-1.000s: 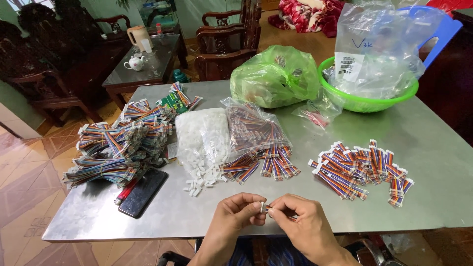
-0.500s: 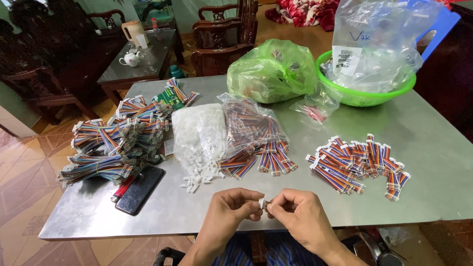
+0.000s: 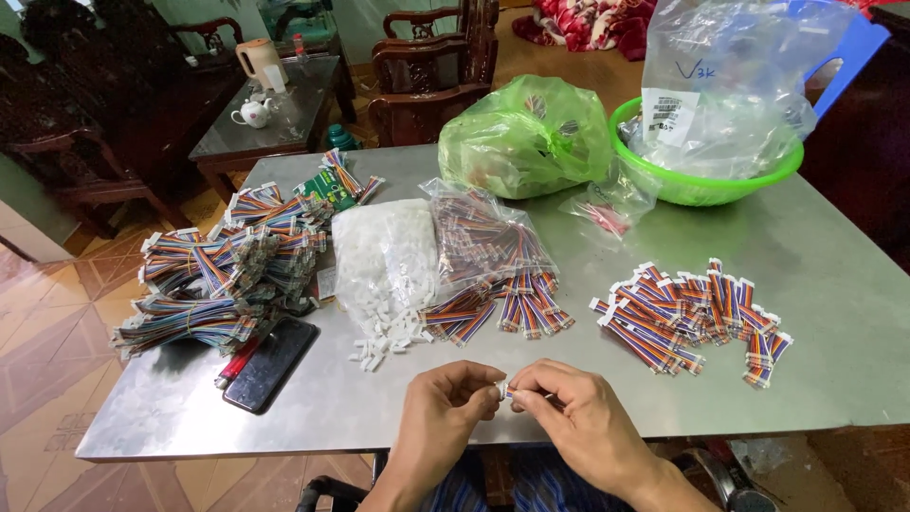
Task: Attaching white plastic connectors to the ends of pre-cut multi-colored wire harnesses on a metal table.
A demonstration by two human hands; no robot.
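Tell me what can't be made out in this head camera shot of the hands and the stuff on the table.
- Small white connector: mostly covered by the fingertips of the left hand and right hand.
- Green plastic bag: contents blurred by the film.
- Clear bag in the green basin: top cut off by the frame edge.
- Dark phone: screen blank.

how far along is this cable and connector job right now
Done, apparently: a pile of short ribbon cables lies at the right of the steel table. In hand: left hand and right hand pinch a small white connector between them. Left: loose connectors and cables spilling from the clear bag.
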